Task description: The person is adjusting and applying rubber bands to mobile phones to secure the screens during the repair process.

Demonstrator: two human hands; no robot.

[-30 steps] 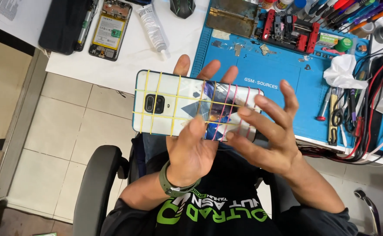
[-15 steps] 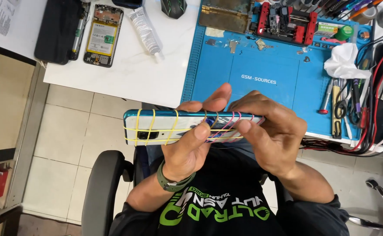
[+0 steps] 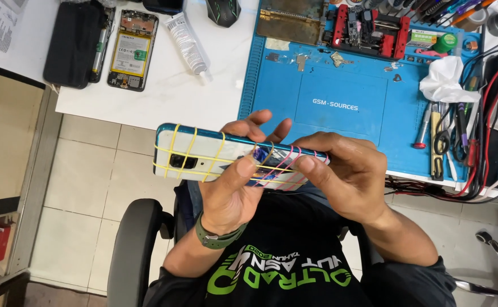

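1. You've got the phone up off the bench, held over your lap just in front of the blue work mat, back cover facing you, so the wraps can be reached from every side.
2. Your left hand cradles the phone from below, thumb laid across its back near the middle. That's your clamp, keeping the cover pressed down.
3. Your right hand closes over the phone's right end, fingers curled on top. It looks pinched on the pink rubber bands there, though the fingertips hide the exact grip.
4. Yellow rubber bands criss-cross the phone's left end around the camera window, likely squeezing the back while adhesive sets.
5. Beyond the phone, on the white table, the white glue tube lies near an opened phone with its battery showing. A black cover lies just left of that.
6. Right of the phone, tweezers and screwdrivers line the mat's edge, with a crumpled white tissue above them, all within reach.
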